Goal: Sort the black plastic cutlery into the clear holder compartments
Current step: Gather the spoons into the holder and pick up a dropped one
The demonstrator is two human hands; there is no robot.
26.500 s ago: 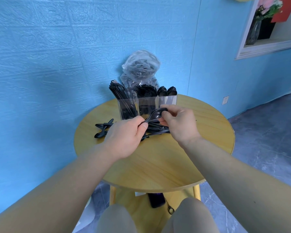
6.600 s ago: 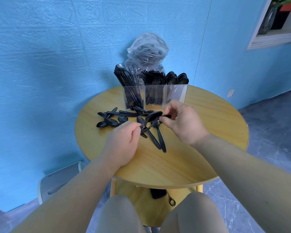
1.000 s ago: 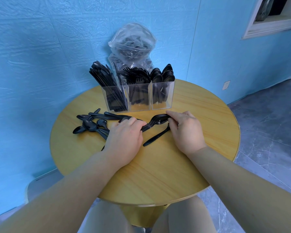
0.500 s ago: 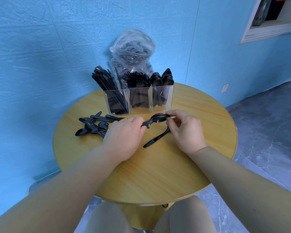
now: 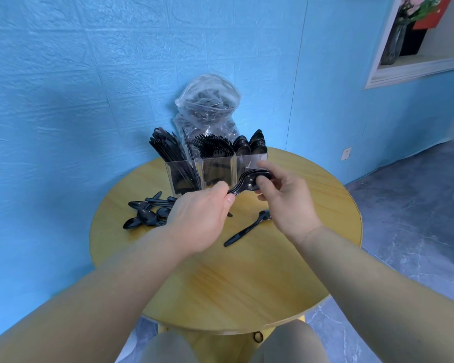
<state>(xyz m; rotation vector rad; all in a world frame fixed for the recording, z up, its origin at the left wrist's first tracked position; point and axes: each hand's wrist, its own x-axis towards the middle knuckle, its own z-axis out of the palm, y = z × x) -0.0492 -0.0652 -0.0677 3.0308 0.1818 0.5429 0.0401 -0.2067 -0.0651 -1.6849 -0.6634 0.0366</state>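
Soft, even daylight is filling the room; the wall (image 5: 89, 74) is bowing at the wide-angle edges, and glare is glinting off the plastic bag (image 5: 207, 100).

Two hands (image 5: 202, 221), one holder (image 5: 215, 174), perhaps five loose spoons (image 5: 147, 216)

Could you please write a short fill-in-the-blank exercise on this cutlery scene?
1. Both hands hold a nested stack of ____ between them.
2. The holder has ____ compartments.
3. The forks stand in the ____ compartment.
4. The table top is ____ in shape.

Missing words: spoons; three; middle; round
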